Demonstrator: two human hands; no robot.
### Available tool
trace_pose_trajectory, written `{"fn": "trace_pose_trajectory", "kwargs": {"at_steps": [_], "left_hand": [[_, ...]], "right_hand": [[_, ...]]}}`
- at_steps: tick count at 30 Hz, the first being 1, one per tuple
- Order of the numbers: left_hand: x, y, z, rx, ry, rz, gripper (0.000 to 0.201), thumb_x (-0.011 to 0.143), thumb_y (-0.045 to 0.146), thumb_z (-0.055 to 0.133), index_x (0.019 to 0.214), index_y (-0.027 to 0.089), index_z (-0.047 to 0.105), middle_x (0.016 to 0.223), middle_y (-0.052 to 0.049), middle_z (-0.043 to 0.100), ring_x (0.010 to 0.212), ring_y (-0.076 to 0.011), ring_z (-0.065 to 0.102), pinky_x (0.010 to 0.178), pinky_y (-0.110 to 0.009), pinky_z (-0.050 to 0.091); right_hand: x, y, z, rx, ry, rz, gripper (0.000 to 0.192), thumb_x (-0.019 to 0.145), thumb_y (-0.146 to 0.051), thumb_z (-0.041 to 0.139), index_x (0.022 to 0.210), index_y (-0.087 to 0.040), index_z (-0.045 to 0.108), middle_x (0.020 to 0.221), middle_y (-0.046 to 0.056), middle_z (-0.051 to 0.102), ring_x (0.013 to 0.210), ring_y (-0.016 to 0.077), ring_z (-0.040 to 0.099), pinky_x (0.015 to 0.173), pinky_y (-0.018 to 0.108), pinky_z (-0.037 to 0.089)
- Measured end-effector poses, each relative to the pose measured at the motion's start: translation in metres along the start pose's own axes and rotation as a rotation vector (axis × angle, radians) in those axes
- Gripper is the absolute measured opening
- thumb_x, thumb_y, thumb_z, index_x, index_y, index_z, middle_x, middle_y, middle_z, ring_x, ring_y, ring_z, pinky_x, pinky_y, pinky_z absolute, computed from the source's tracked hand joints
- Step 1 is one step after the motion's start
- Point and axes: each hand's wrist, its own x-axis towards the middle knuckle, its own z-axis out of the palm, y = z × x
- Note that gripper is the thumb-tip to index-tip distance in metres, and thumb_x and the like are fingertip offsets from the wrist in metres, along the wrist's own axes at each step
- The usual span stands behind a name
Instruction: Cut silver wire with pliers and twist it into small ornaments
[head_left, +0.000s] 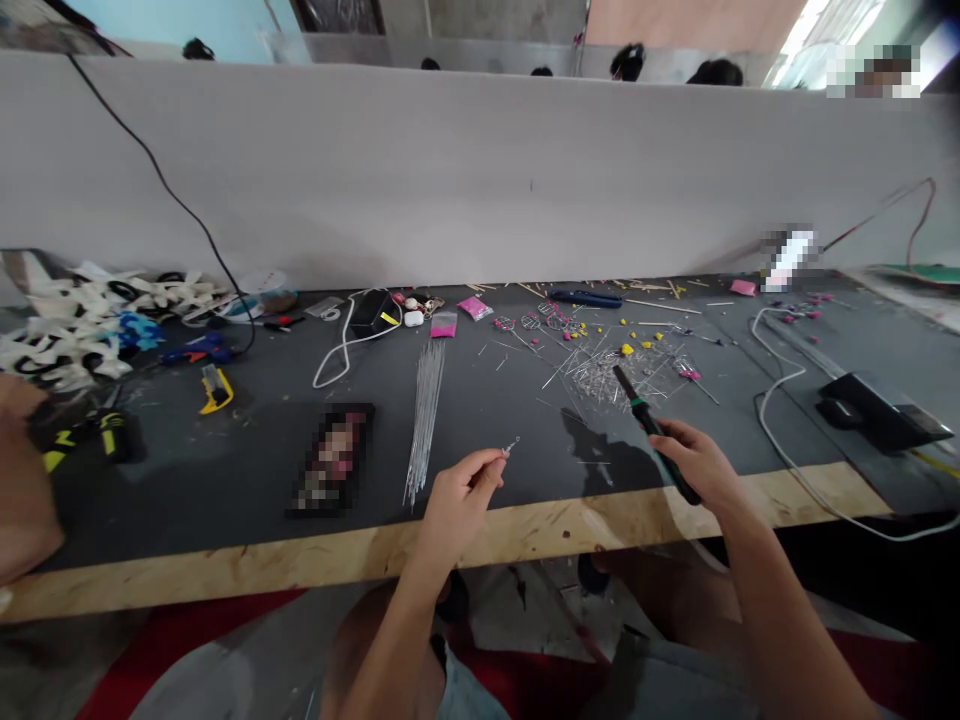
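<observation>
Between the thumb and fingertips of my left hand (461, 495) is a short thin wire (513, 444) with a tiny loop at its far end. My right hand (697, 460) is wrapped round a slim tool with green-and-black handles (664, 455), perhaps pliers seen edge-on; its dark narrow tip points away from me. Beyond that tip lies a heap of short cut wires (600, 375) with yellow bits (628, 350) among them. A bundle of long straight wires (426, 420) rests on the table left of my left hand.
A phone (330, 460) lies left of the wire bundle. Farther left are a yellow cutter (217, 388), a blue glue gun (199, 348) and black-and-yellow pliers (112, 435). Pink packets (443, 325) sit at the back. A white cable (765, 400) crosses the right side. Another person's arm (26, 480) enters at left.
</observation>
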Motion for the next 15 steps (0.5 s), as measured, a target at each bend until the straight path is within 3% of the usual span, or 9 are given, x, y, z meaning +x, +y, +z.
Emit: {"fn": "trace_pose_trajectory", "kwargs": {"at_steps": [4, 9, 12, 15], "left_hand": [[0.003, 0.003, 0.003, 0.06, 0.026, 0.03, 0.029, 0.084, 0.04, 0.052, 0.094, 0.02, 0.069, 0.07, -0.003, 0.066, 0.061, -0.0149, 0.057, 0.059, -0.023, 0.042], [0.007, 0.004, 0.01, 0.087, 0.06, 0.102, 0.024, 0.084, 0.035, 0.052, 0.095, 0.023, 0.07, 0.08, -0.004, 0.07, 0.075, -0.019, 0.062, 0.072, -0.027, 0.044], [0.009, 0.004, 0.012, 0.129, 0.061, 0.142, 0.023, 0.086, 0.033, 0.051, 0.096, 0.024, 0.069, 0.086, -0.004, 0.071, 0.079, -0.0193, 0.063, 0.074, -0.028, 0.045], [0.011, 0.004, 0.013, 0.133, 0.063, 0.146, 0.022, 0.086, 0.031, 0.051, 0.097, 0.024, 0.069, 0.089, -0.004, 0.071, 0.079, -0.0191, 0.063, 0.074, -0.028, 0.045]], "right_hand": [[-0.025, -0.006, 0.008, 0.407, -0.105, 0.157, 0.023, 0.067, -0.031, 0.063, 0.087, -0.021, 0.067, 0.077, 0.003, 0.066, 0.066, 0.0197, 0.062, 0.059, 0.028, 0.049], [-0.053, -0.018, 0.03, 0.406, -0.262, 0.233, 0.018, 0.068, -0.027, 0.066, 0.085, -0.021, 0.067, 0.066, -0.001, 0.064, 0.054, 0.0149, 0.058, 0.046, 0.023, 0.045], [-0.065, -0.03, 0.042, 0.482, -0.344, 0.32, 0.028, 0.068, -0.028, 0.068, 0.096, -0.023, 0.067, 0.071, 0.0, 0.068, 0.056, 0.0169, 0.061, 0.047, 0.026, 0.048], [-0.072, -0.044, 0.051, 0.552, -0.439, 0.31, 0.031, 0.07, -0.028, 0.067, 0.101, -0.024, 0.067, 0.08, 0.003, 0.071, 0.061, 0.0191, 0.063, 0.048, 0.028, 0.05]]}}
